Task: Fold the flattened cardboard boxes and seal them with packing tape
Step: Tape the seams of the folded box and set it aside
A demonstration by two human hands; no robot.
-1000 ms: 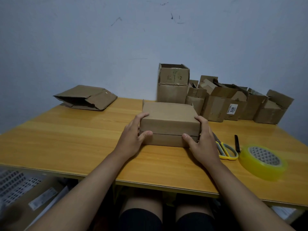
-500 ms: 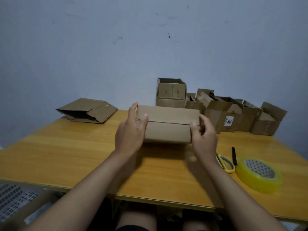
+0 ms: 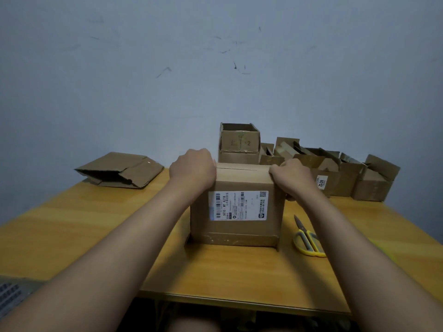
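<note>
My left hand and right hand grip the upright labelled brown cardboard box, flaps closed. Next I probably need tape for its top seam.

The room is dim, with a cool bluish cast on the wall and soft, even light. The cardboard box drops a dark shadow at its lower left onto the wooden table. Wide-angle distortion bends the table's edges and stretches both forearms. The small print on the shipping label is soft and mostly unreadable.
</note>
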